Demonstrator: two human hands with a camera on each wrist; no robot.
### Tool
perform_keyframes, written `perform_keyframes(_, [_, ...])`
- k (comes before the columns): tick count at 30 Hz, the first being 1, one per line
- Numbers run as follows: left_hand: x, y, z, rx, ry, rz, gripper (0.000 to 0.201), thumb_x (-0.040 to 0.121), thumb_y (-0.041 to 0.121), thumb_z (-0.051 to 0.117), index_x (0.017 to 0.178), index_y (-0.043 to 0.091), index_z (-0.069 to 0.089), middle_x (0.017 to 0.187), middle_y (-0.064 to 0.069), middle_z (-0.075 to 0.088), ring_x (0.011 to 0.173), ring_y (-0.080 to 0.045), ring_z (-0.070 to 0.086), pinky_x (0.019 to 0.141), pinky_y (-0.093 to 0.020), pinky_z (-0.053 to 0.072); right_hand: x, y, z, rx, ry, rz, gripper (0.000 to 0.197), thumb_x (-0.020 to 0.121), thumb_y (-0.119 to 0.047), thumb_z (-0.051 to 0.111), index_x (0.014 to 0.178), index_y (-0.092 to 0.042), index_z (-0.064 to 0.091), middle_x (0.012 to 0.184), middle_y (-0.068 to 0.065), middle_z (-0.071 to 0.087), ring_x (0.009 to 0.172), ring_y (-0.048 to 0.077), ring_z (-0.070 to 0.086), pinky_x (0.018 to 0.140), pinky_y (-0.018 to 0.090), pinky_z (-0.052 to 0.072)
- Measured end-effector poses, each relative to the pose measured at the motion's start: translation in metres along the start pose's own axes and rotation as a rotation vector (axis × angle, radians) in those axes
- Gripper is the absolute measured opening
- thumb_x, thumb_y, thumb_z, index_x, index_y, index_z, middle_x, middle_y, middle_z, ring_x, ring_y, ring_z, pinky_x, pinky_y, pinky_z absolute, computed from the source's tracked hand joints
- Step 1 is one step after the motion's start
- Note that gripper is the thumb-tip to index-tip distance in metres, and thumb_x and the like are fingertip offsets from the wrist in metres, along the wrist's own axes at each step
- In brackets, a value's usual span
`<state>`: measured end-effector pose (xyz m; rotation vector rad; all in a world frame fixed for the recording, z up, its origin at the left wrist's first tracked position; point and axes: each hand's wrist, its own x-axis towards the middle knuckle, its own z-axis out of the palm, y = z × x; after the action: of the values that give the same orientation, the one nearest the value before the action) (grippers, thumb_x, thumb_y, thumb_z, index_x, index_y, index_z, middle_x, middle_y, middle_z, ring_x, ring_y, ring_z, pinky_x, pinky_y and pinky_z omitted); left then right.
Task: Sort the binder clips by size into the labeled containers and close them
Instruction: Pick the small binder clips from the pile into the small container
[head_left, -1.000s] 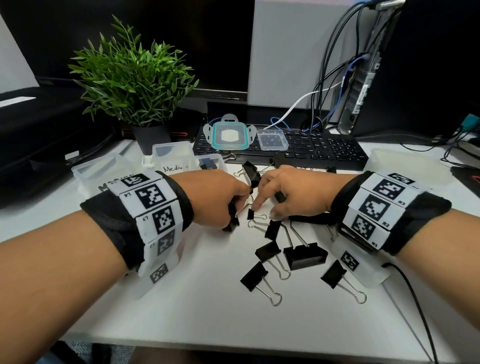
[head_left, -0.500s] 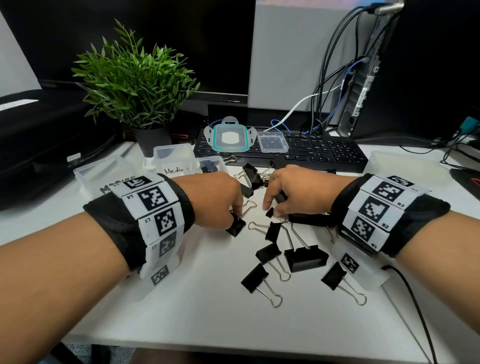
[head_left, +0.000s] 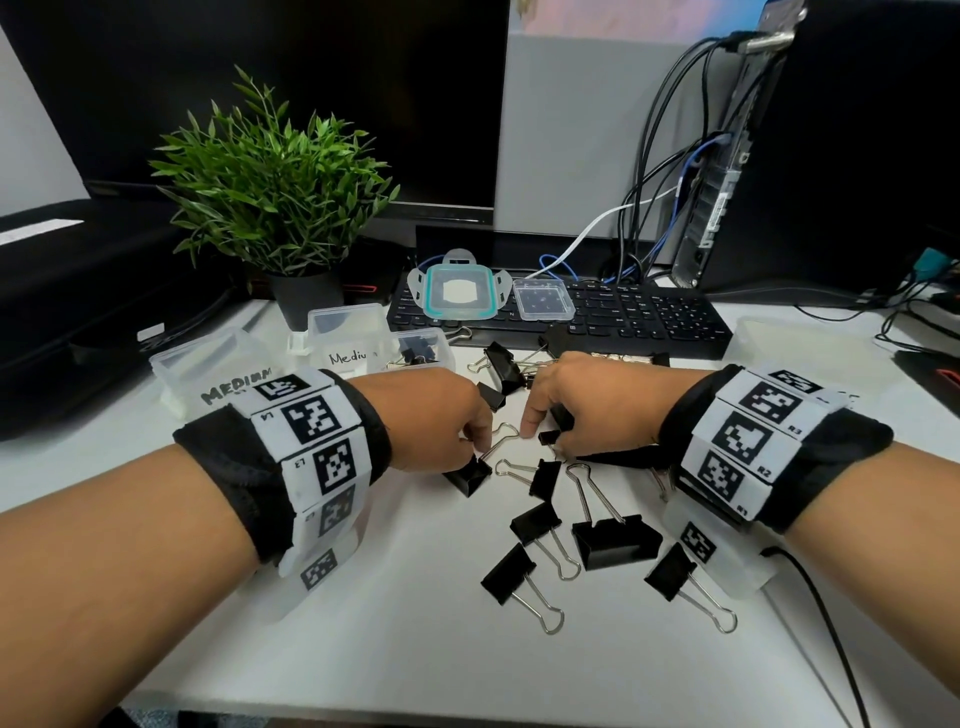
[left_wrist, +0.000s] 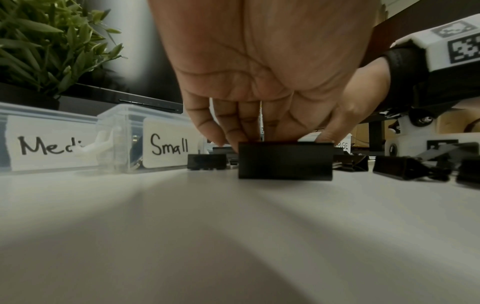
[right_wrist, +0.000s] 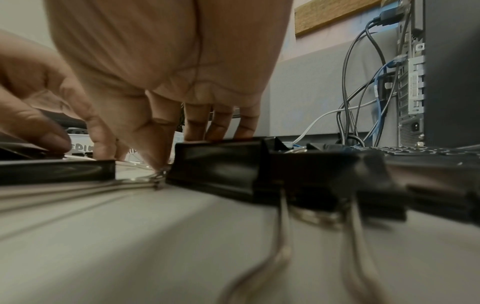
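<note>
Several black binder clips lie scattered on the white desk (head_left: 363, 623). My left hand (head_left: 480, 449) pinches a medium clip (head_left: 467, 475) that stands on the desk; in the left wrist view the left hand (left_wrist: 280, 137) has its curled fingers and thumb on top of that clip (left_wrist: 285, 160). My right hand (head_left: 535, 431) is close to its right, pinching a small clip (head_left: 549, 436). In the right wrist view the right hand (right_wrist: 158, 164) has thumb and index finger meeting at a wire handle, the other fingers resting on a black clip (right_wrist: 221, 162). Clear boxes labeled Medium (head_left: 208, 374) and Small (left_wrist: 168, 144) stand at the back left.
A big clip (head_left: 615, 540) and medium clips (head_left: 506, 574) lie in front of my hands. Two lids (head_left: 457, 291) rest on the keyboard (head_left: 649, 317). A potted plant (head_left: 275, 187) stands back left, a clear container (head_left: 779, 343) right, a computer tower (head_left: 727, 156) with cables behind.
My left hand has lowered its clip onto the desk, slightly toward me. The right hand has shifted a little within the pile and its fingers have curled down onto a small clip.
</note>
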<state>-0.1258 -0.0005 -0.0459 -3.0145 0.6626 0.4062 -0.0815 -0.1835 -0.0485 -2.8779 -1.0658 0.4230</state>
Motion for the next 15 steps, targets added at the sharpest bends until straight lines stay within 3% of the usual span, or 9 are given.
perform_keyframes(3, [-0.0005,0.0003,0.0002,0.002,0.005,-0.004,0.028,0.088,0.024,0.048,0.109,0.036,0.063,0.109,0.012,0.06,0.1,-0.011,0.055,0.089,-0.033,0.049,-0.0017,-0.0014,-0.0014,0.028,-0.01,0.002,0.031,0.08,-0.01,0.064,0.105,-0.029,0.068,0.084,-0.017,0.054,0.096,0.009,0.047,0.073,0.021,0.046])
perform_keyframes(6, [-0.0006,0.0002,0.0006,-0.006,0.012,-0.007,0.028,0.088,0.024,0.048,0.108,0.036,0.063,0.108,0.012,0.06,0.098,-0.011,0.055,0.088,-0.033,0.049,-0.0014,-0.0012,-0.0015,0.039,0.028,0.021,0.02,0.081,-0.007,0.063,0.094,-0.02,0.072,0.072,-0.019,0.055,0.075,0.003,0.055,0.06,0.011,0.041])
perform_keyframes(8, [-0.0014,0.0003,0.0009,-0.016,0.017,-0.008,0.028,0.088,0.024,0.048,0.107,0.036,0.064,0.105,0.013,0.06,0.094,-0.01,0.054,0.087,-0.032,0.05,-0.001,-0.0023,-0.0014,0.025,0.034,0.042,0.016,0.081,-0.008,0.063,0.088,-0.02,0.071,0.069,-0.018,0.054,0.064,-0.001,0.051,0.058,0.012,0.039])
perform_keyframes(15, [0.0013,-0.0009,0.0,-0.045,0.081,-0.035,0.023,0.089,0.026,0.049,0.104,0.03,0.066,0.104,0.009,0.063,0.097,-0.013,0.057,0.087,-0.033,0.05,-0.0055,-0.0064,-0.0058,0.095,0.194,0.016,0.012,0.077,-0.01,0.062,0.079,-0.022,0.061,0.069,-0.012,0.055,0.061,0.002,0.047,0.06,0.022,0.043])
